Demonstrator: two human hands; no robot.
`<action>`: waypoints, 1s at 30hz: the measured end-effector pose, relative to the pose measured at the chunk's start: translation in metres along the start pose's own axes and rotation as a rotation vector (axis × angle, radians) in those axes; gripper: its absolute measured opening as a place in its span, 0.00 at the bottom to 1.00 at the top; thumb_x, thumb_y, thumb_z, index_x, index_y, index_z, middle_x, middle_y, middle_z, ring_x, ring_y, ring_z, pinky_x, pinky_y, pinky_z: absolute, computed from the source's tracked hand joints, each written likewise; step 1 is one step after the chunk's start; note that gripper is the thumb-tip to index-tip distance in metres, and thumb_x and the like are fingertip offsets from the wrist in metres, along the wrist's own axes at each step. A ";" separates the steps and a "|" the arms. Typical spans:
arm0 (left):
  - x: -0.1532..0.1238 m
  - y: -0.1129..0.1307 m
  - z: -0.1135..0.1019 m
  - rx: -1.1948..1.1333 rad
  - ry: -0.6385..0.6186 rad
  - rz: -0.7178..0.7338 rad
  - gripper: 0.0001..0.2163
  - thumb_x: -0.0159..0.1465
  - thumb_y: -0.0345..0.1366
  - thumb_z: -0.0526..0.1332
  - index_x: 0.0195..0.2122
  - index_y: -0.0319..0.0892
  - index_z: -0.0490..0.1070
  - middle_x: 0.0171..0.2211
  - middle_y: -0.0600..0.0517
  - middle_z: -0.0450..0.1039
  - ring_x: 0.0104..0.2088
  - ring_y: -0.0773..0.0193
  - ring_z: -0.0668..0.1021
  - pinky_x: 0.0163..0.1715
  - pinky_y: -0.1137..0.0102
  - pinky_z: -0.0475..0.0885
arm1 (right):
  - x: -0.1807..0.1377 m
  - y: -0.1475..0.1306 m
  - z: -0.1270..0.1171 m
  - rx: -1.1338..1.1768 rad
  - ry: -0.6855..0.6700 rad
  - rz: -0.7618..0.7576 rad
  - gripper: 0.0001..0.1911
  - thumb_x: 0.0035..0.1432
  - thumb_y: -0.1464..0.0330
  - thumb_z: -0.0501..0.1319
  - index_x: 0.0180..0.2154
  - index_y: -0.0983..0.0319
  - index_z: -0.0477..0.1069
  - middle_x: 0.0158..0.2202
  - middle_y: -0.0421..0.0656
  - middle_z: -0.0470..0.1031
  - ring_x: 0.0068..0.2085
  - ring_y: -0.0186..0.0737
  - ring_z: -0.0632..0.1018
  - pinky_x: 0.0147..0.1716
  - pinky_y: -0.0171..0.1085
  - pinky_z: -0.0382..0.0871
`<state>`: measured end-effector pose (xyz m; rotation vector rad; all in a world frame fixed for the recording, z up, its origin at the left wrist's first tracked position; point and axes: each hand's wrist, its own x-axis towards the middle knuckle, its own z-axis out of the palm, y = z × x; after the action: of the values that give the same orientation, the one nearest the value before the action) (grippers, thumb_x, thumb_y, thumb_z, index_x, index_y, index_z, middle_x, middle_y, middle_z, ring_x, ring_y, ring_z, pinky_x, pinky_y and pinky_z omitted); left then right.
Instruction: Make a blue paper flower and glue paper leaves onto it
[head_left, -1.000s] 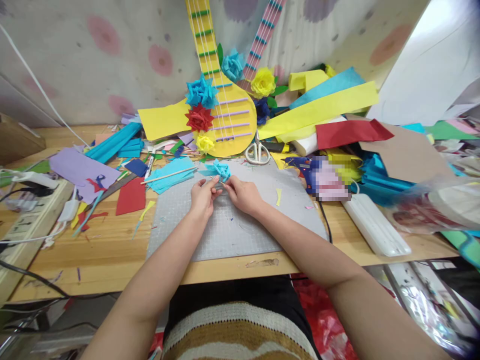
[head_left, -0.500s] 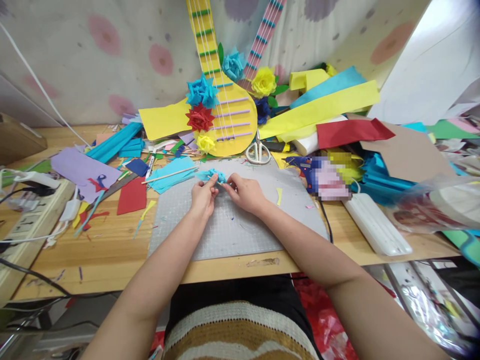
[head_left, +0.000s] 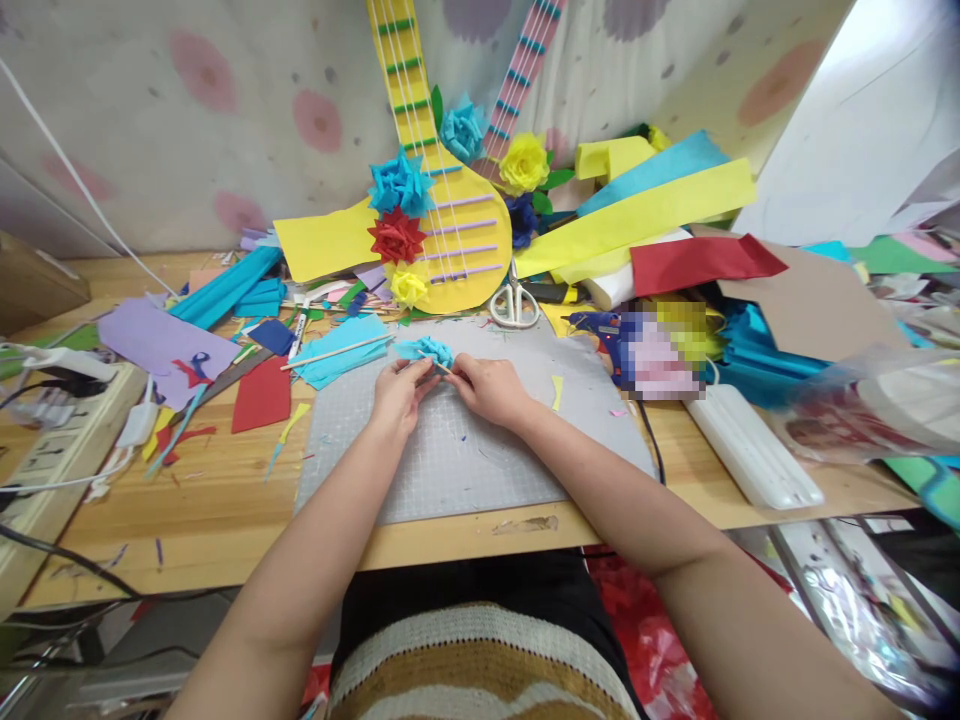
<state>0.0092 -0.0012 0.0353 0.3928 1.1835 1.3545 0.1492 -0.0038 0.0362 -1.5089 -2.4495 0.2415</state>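
Over the grey cutting mat (head_left: 465, 470), my left hand (head_left: 403, 393) pinches a light-blue paper flower (head_left: 429, 349) at its left and lower side. My right hand (head_left: 491, 388) has its fingertips closed on a thin stick (head_left: 442, 370) that runs to the flower; where the two join is hidden by my fingers. Left of the hands, a loose wooden stick (head_left: 337, 350) lies across light-blue paper pieces (head_left: 341, 368). Behind the flower stand white-handled scissors (head_left: 514, 305) and a yellow paper guitar (head_left: 469, 225) trimmed with blue, red and yellow paper flowers.
A blue glue gun (head_left: 604, 330), partly blurred out, lies at the mat's right edge, beside a white box-shaped device (head_left: 754, 450). Red paper (head_left: 262, 393), purple paper (head_left: 161, 345) and a power strip (head_left: 71, 420) are on the left. Yellow paper strips (head_left: 645, 220) are piled at the back right.
My left hand has shifted slightly left and its fingers have spread a little around the flower. The thin stick by my right fingertips shows more clearly now.
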 end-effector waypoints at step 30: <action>0.004 0.004 -0.002 0.025 -0.033 -0.053 0.06 0.51 0.20 0.61 0.29 0.35 0.67 0.24 0.50 0.74 0.27 0.66 0.78 0.39 0.65 0.73 | 0.004 0.007 -0.002 -0.142 -0.088 -0.047 0.20 0.65 0.61 0.40 0.45 0.63 0.65 0.39 0.48 0.76 0.38 0.41 0.76 0.30 0.34 0.56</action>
<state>0.0041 0.0023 0.0363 0.3977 1.1765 1.2839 0.1537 0.0026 0.0365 -1.5243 -2.6180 0.1301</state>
